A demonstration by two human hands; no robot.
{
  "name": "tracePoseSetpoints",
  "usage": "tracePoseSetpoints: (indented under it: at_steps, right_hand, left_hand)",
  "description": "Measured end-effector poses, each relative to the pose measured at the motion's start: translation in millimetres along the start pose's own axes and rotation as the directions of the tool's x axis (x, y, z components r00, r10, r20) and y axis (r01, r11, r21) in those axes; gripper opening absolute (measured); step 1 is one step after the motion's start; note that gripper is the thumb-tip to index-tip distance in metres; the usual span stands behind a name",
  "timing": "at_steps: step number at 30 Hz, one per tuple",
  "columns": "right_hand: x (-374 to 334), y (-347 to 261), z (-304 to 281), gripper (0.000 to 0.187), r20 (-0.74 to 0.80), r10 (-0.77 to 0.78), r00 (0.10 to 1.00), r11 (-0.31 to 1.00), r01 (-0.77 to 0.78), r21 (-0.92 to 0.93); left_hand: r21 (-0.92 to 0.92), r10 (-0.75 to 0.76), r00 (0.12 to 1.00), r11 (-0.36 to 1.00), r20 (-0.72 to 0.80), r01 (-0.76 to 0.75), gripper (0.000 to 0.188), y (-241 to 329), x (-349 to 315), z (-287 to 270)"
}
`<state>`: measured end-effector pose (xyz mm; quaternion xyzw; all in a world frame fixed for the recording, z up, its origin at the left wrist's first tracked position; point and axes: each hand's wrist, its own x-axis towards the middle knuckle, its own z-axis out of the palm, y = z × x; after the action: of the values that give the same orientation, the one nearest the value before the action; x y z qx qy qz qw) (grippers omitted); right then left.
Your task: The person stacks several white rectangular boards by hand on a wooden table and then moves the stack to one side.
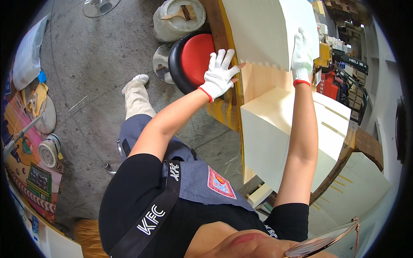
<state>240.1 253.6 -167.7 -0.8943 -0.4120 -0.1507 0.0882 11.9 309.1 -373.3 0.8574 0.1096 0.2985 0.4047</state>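
Note:
My left hand, in a white glove with a red cuff, is held with its fingers spread beside the table edge. Two of its fingertips stick out bare from the glove. My right hand, gloved the same way, lies with straightened fingers against the right part of a white stack of sheets. Nearer to me stands a second pale, block-like stack, under my right forearm. Between the two stacks shows a bare light wooden surface.
Left of the table stands a red-topped black stool. Beyond it, a brush lies across a tub. A white bucket and a plastic bag are far left. A red machine stands at the right.

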Motion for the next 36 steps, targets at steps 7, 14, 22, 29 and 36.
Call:
tracePoseSetpoints:
  at_steps: [7,14,22,29,36]
  right_hand:
    - [0.1,21.2,13.3,0.046,-0.063,-0.078,0.995,0.976,0.064,-0.208]
    - [0.3,21.4,13.4,0.044,-0.096,-0.068,0.993,0.991,0.056,-0.120]
    - [2.8,43.2,19.4,0.045,-0.103,-0.092,0.990,0.928,0.048,-0.368]
    - [3.0,18.1,10.6,0.045,-0.039,0.015,0.999,0.995,-0.018,-0.093]
    - [0.1,28.7,15.1,0.044,-0.111,-0.138,0.984,0.975,0.115,-0.190]
  left_hand:
    - [-0.019,0.080,0.996,0.997,-0.048,-0.081,0.060,-11.3,10.7,-9.3]
    - [0.029,0.183,0.979,0.983,-0.091,-0.181,0.058,-16.2,10.3,-6.9]
    - [0.063,0.225,0.968,0.974,-0.113,-0.219,0.062,-25.2,18.9,-12.7]
    - [0.014,0.289,0.952,0.957,-0.100,-0.289,0.063,-21.3,31.7,-22.7]
    - [0.052,0.274,0.959,0.961,-0.070,-0.271,0.068,-16.9,31.9,-28.6]
